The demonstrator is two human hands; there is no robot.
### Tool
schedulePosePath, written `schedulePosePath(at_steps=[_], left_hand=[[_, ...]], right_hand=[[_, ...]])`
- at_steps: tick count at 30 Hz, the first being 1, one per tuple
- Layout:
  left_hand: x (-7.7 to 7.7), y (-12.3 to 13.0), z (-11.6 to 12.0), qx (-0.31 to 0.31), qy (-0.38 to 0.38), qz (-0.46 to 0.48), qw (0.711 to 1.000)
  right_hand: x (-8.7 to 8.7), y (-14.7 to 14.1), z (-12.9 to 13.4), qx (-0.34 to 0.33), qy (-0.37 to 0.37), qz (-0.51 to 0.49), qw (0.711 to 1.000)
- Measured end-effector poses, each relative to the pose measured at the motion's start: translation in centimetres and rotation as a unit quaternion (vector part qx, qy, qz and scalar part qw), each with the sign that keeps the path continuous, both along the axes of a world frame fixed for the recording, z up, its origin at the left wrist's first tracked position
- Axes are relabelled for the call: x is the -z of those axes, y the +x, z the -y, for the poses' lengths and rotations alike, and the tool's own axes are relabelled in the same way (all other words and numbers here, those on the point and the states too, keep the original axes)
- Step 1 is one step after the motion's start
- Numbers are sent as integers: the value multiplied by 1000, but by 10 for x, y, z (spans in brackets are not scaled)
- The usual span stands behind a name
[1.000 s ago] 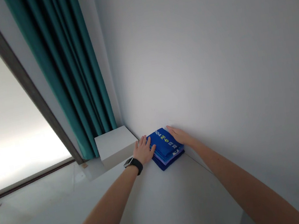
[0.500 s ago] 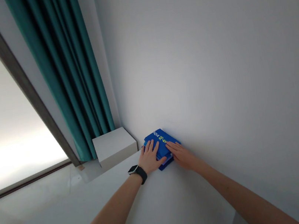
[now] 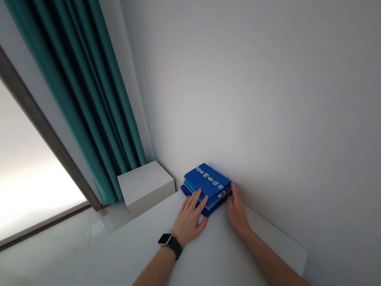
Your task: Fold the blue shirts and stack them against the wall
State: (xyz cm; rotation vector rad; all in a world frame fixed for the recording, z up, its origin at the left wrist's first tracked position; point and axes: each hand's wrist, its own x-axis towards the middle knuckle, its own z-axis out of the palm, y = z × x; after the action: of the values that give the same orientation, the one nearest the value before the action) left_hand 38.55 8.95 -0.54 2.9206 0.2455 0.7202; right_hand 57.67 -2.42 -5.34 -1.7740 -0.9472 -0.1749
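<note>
A stack of folded blue cloths [image 3: 206, 179], with white and yellow printing on top, lies near the wall on the white tabletop [image 3: 196, 276]. Several layers in lighter and darker blue show along its near edges. My left hand [image 3: 188, 220] is open, its fingers spread against the stack's near left edge, with a dark watch [image 3: 169, 242] on the wrist. On the opposite side, my right hand [image 3: 237, 210] rests along the right edge, fingers stretched out and touching the cloth. Part of the near left edge is hidden by the left fingers.
Beyond the table's far left edge stands a white box-like cabinet [image 3: 146, 183]. Green curtains [image 3: 93, 90] hang behind it, next to a bright window or door panel [image 3: 5, 151]. A plain wall [image 3: 274, 78] runs along the right side of the table.
Both hands have come off the top of the cloth stack. The left moved down to its near left edge, the right to its right edge, uncovering more of the printing.
</note>
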Motion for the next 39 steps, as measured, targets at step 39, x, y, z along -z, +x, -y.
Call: schedulePosePath(at_steps=[39], left_hand=[[7,20,-36,-117,-82,52,988]], right_hand=[[-30,-61,18,-77,-45,283,955]])
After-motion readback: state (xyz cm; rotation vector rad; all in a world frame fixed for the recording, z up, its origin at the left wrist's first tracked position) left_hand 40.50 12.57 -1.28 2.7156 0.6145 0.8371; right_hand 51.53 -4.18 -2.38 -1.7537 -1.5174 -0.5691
